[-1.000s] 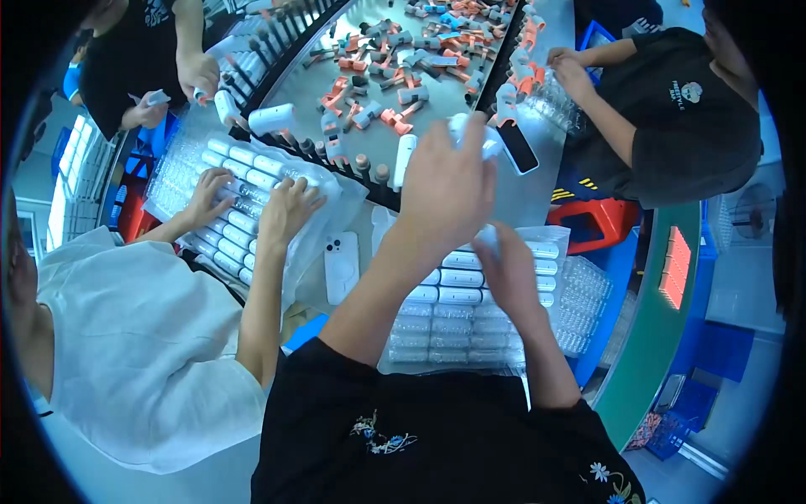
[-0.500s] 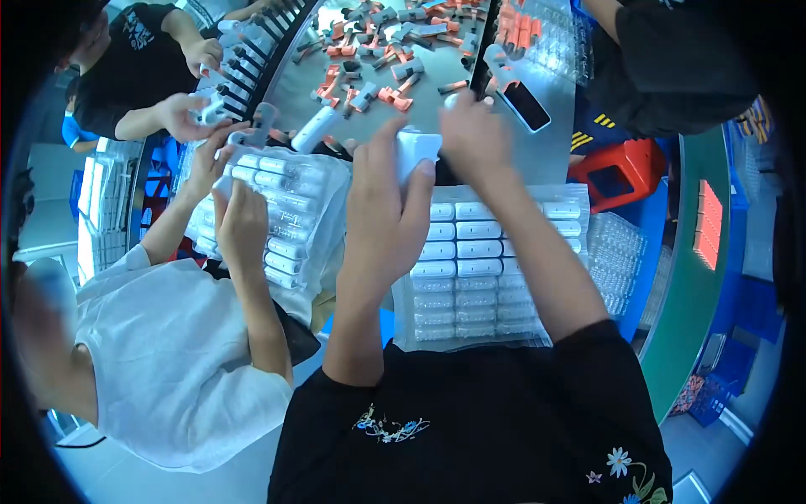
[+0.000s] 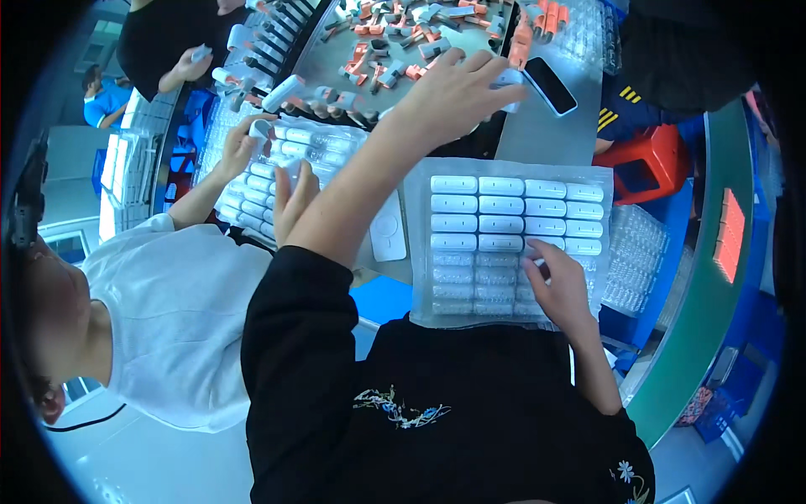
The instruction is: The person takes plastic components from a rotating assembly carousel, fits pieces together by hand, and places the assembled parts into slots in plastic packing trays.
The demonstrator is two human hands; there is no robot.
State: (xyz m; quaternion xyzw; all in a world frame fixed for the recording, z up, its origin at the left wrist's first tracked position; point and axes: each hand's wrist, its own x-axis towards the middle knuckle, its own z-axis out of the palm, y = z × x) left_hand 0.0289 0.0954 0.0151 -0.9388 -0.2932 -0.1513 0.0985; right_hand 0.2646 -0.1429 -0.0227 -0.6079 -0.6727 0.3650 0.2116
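Observation:
My left hand [image 3: 453, 94] is stretched across to the far side of the bench, back upward. Its bent fingers and thumb close around a small white plastic piece [image 3: 509, 80], partly hidden by the hand. Near me lies a clear plastic blister tray [image 3: 437, 312] with rows of white rounded cases [image 3: 501, 204] in its far part; the near pockets hold none. My right hand [image 3: 561, 284] is over the tray, open, its fingers slightly curved and apart. Its fingertips rest at a white case in the nearest filled row.
Orange and grey parts [image 3: 382, 67] lie scattered across the bench. Beyond my left hand, a phone [image 3: 551, 86] lies on the right. A co-worker in white [image 3: 180, 336] handles pieces over another tray at left. A red stool [image 3: 651, 164] stands at right beside stacked trays [image 3: 634, 252].
My left hand has moved away and to the right; the white case it held upright is gone from it. My right hand has come back from the far side onto the tray.

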